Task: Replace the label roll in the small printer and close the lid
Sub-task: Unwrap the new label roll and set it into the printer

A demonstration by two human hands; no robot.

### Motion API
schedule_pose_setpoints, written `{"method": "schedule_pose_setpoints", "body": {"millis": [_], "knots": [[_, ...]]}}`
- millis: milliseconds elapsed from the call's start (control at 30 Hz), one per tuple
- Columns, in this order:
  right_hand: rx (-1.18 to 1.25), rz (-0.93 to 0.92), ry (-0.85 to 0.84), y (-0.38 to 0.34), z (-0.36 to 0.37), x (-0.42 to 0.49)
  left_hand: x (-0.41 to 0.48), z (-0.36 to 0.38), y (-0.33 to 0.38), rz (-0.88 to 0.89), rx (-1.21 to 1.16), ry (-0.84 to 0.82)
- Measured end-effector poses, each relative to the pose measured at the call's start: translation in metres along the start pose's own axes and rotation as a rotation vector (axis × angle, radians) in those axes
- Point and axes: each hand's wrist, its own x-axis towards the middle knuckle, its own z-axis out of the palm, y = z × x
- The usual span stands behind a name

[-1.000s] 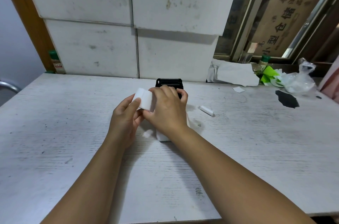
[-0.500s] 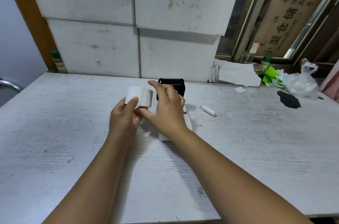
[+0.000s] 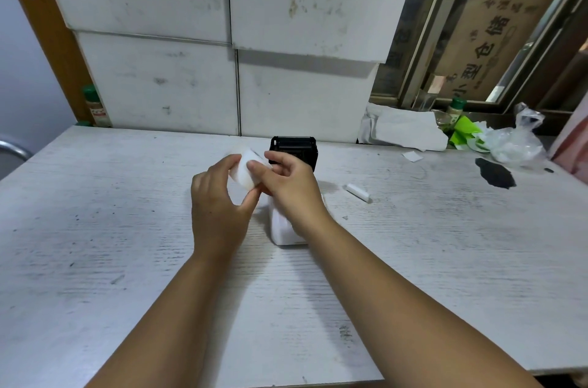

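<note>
A white label roll (image 3: 245, 172) is held in the air above the table, just left of the small printer. My left hand (image 3: 216, 206) grips the roll from the left and below. My right hand (image 3: 289, 187) pinches its right side with thumb and forefinger. The printer's white body (image 3: 281, 228) lies on the table under my right wrist, mostly hidden. Its black lid (image 3: 294, 149) stands open behind my hands.
A small white core (image 3: 358, 193) lies on the white table (image 3: 127, 228) right of the printer. Crumpled paper (image 3: 404, 130), green scraps, a plastic bag (image 3: 515, 142) and a black patch (image 3: 494, 176) sit at the back right. White boxes line the back wall.
Both hands have turned the roll and moved it slightly right and down, closer to the open printer. My right thumb now presses on the roll's face.
</note>
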Motion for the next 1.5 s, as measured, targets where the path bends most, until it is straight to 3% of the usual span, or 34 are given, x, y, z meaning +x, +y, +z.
{"method": "schedule_pose_setpoints", "body": {"millis": [200,267,467,600,700,1033,1200,1500], "knots": [[-0.018,-0.031,-0.143,-0.002,-0.02,0.005,0.0,-0.002,0.004,0.107,0.056,-0.048],[-0.063,-0.052,-0.163,-0.003,-0.028,0.007,0.0,0.0,0.004,0.158,-0.028,-0.114],[-0.06,-0.069,-0.058,-0.001,-0.061,0.018,-0.005,0.011,0.03,-0.126,-0.387,-0.32],[-0.231,-0.104,-0.015,0.003,-0.071,0.022,0.004,0.017,0.039,-0.256,-0.28,-0.41],[-0.239,-0.092,-0.035,0.008,-0.076,0.023,0.006,0.024,0.039,-0.299,-0.248,-0.384],[-0.185,-0.118,-0.007,0.017,-0.079,0.019,0.003,0.028,0.03,-0.186,-0.121,-0.582],[-0.157,-0.107,-0.065,0.023,-0.075,0.014,0.003,0.032,0.018,-0.323,-0.296,-0.522],[-0.221,-0.122,-0.087,0.024,-0.069,0.012,0.009,0.029,0.018,-0.449,-0.286,-0.522]]}}
